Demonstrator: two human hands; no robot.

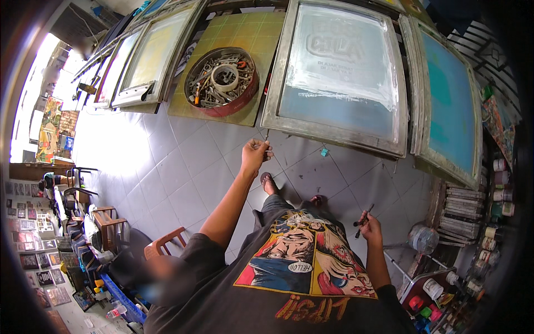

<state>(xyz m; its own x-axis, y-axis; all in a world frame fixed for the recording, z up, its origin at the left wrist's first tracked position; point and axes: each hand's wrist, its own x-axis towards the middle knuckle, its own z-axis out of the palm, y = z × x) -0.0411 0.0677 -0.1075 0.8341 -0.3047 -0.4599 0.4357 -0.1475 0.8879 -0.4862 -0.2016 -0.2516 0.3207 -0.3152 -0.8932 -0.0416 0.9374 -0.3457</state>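
Note:
My left hand (256, 157) is raised below the near edge of the big frame, its fingers pinched round a thin metal piece (267, 134) that points upward; its exact kind is too small to tell. That screen printing frame (336, 136) has a white-smeared, bluish mesh. Lower and to the right, my right hand (370, 227) is closed round a dark, thin-shafted tool (367, 212) with a short part sticking out sideways. Left of the big frame, a red round tin (236, 106) full of bolts and small tools, with a tape roll (225, 78) on top, rests on a greenish board (256, 39).
More printing frames stand at the left (158, 53) and right, one with blue mesh (445, 94). An orange chair (164, 245) is near my left elbow, beside a blurred dark shape. Paint containers and a clear jug (423, 239) are at the right. Grey tiles (189, 150) cover the floor.

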